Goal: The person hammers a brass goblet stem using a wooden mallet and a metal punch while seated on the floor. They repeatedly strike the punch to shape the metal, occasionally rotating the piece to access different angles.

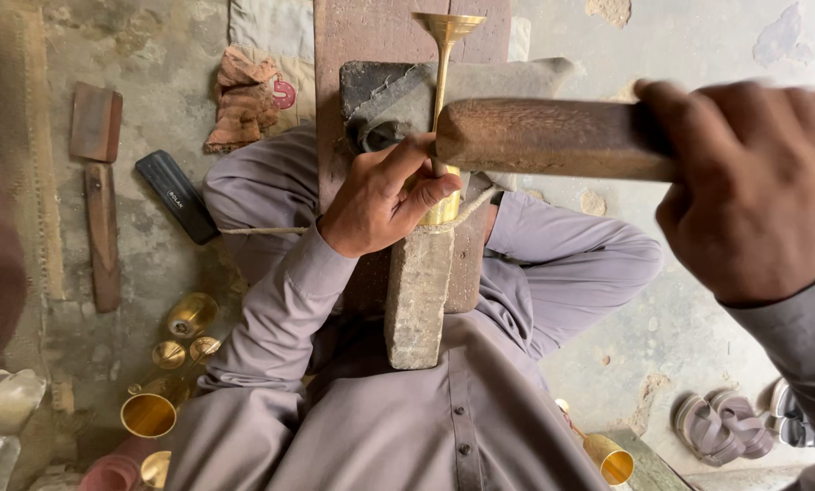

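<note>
Nearest to us, our right hand point(753, 186) is clenched around the handle of a wooden mallet point(553, 138), whose rounded head reaches left across the view. Just beneath that head, our left hand point(380, 195) grips the lower body of a slender brass goblet-like piece point(445, 82), its flared end pointing away from us. The piece lies along a stone block point(418, 291) set between our knees, over a dark wooden plank point(371, 36) and a grey anvil-like slab point(516, 82). On the floor point(153, 109) to our left we see several brass cups point(149, 414), a black flat case point(176, 195) and a crumpled cloth point(242, 105). To the right lie another brass cup point(609, 458) and a pair of sandals point(722, 425).
</note>
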